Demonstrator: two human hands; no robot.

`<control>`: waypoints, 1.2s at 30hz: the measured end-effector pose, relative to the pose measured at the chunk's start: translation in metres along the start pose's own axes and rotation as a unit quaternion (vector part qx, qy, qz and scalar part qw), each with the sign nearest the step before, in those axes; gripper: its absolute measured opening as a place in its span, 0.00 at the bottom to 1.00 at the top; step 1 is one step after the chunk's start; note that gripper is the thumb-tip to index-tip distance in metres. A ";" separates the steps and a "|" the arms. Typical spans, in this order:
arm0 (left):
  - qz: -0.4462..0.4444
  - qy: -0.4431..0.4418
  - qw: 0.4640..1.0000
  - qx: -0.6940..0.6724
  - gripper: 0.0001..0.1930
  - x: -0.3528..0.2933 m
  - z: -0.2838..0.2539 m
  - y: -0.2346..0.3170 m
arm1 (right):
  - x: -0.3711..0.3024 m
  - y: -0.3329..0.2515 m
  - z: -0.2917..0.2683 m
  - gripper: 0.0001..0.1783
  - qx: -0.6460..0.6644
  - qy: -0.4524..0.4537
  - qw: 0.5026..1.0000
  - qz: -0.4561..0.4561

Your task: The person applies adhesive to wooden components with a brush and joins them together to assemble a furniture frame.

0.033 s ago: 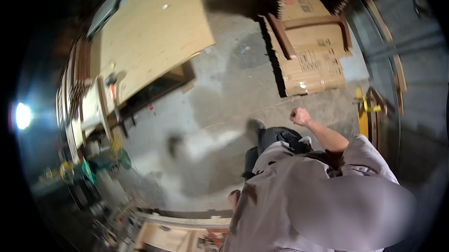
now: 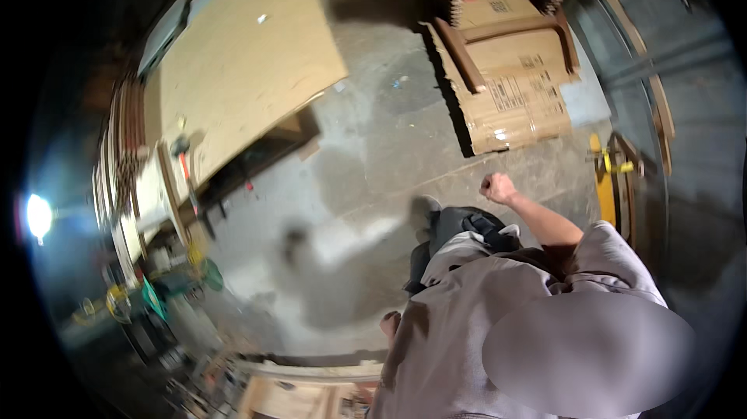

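My right hand point(image 2: 498, 187) hangs in front of my body over the concrete floor point(image 2: 381, 178), its fingers curled into a loose fist. Nothing shows in it. Nearest to it is a flattened brown cardboard sheet point(image 2: 517, 127), some way beyond the hand and not touched. Low on my other side is my left hand point(image 2: 391, 324), partly covered by my light shirt point(image 2: 459, 326). Its fingers are too small and hidden to make out. It touches nothing that I can see.
A large plywood sheet point(image 2: 241, 69) lies on a bench at the far left, with a red-handled hammer point(image 2: 185, 166) by its edge. Brown wooden frame parts point(image 2: 467, 61) rest on the cardboard. A yellow clamp point(image 2: 615, 164) stands at the right. A wooden tray point(image 2: 296, 399) lies below.
The surroundings have shifted slightly to the left and up in the picture. Both hands keep nearly the same place and pose.
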State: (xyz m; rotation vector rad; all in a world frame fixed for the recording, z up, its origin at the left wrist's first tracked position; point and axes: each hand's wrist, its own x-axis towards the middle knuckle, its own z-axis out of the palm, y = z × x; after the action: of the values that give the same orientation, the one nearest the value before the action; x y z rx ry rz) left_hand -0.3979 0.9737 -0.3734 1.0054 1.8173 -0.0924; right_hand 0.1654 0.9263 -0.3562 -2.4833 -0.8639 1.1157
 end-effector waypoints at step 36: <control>0.137 0.099 0.933 0.318 0.09 0.201 -0.028 0.774 | 0.749 0.172 -0.176 0.21 -0.001 0.199 0.963 0.183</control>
State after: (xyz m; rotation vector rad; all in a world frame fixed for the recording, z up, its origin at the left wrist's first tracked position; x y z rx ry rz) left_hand 0.0701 1.6085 -0.2377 1.7718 1.8426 -0.4434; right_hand 0.7574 1.2581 -0.7564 -2.7990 -0.2985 0.6603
